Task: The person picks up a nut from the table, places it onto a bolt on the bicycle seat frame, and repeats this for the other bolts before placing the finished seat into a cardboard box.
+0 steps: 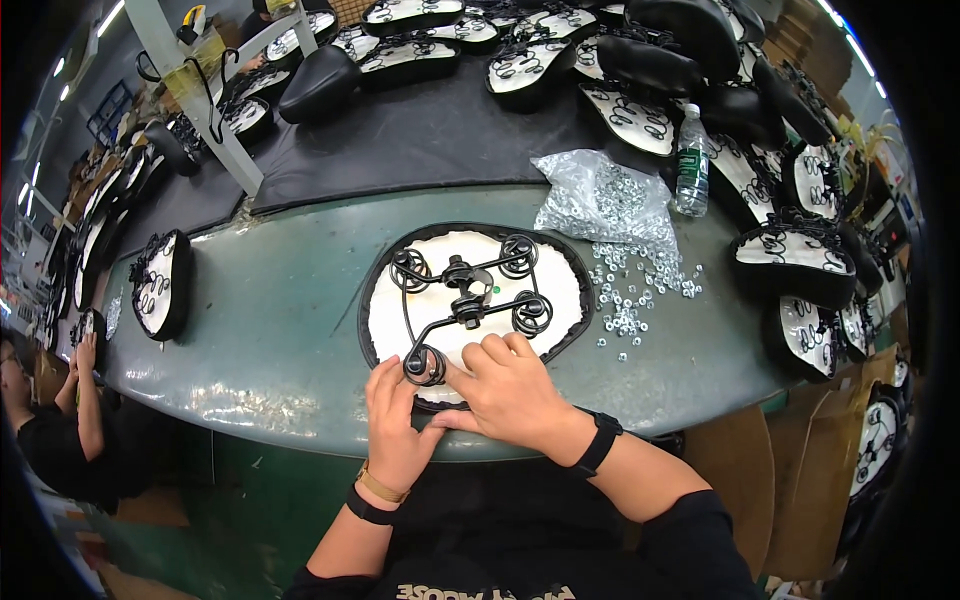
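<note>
A bicycle saddle (390, 320) lies upside down on the green worktable (270, 300), its white underside up and its black cover folded round the rim. Black wire springs with several coils and a seat clamp (467, 300) sit on it. At the near-left coil spring (425, 366), both hands work close together. My left hand (393, 425) grips the saddle's near edge, its fingers along the coil's left side. My right hand (505, 395) is closed, fingers curled beside the coil and thumb at the rim by the left thumb. Whatever its fingertips may hold is hidden.
Loose metal nuts (625, 310) spill from a clear plastic bag (595, 195) right of the saddle. A water bottle (692, 165) stands behind them. Another saddle (160, 285) rests at left. Several more are piled along the back and right. A person (65, 430) works at far left.
</note>
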The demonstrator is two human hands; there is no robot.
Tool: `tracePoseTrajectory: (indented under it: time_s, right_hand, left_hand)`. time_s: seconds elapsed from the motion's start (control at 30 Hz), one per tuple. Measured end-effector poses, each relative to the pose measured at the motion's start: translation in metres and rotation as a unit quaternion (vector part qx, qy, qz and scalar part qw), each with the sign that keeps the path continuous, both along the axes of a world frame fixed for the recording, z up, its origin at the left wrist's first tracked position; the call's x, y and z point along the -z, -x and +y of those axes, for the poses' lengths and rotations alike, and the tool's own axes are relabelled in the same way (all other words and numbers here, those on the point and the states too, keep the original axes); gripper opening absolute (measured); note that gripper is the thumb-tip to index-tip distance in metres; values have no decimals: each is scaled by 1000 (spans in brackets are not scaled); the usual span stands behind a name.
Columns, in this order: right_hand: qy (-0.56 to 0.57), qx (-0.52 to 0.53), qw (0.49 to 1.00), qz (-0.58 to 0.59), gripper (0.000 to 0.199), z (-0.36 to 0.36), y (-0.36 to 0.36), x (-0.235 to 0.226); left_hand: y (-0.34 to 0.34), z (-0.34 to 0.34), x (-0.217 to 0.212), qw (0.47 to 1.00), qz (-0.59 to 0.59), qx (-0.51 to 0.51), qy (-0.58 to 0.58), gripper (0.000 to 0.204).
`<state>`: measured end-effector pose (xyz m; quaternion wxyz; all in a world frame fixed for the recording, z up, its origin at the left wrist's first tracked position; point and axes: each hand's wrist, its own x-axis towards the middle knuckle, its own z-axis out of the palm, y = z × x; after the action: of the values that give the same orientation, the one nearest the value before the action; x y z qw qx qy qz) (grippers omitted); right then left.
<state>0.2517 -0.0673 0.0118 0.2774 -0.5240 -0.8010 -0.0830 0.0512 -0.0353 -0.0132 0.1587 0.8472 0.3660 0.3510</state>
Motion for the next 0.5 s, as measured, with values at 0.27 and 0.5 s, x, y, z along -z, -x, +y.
tracePoseTrajectory:
  time_s: [0.27,0.5]
  right_hand:
    - [6,8,1000,-8,62,0,2,2]
    - [-27,-47,998,39,53,-1,-3,10]
  left_hand:
    - [1,0,-3,999,29,1,-23,72]
    - [1,8,-14,999,45,27,0,68]
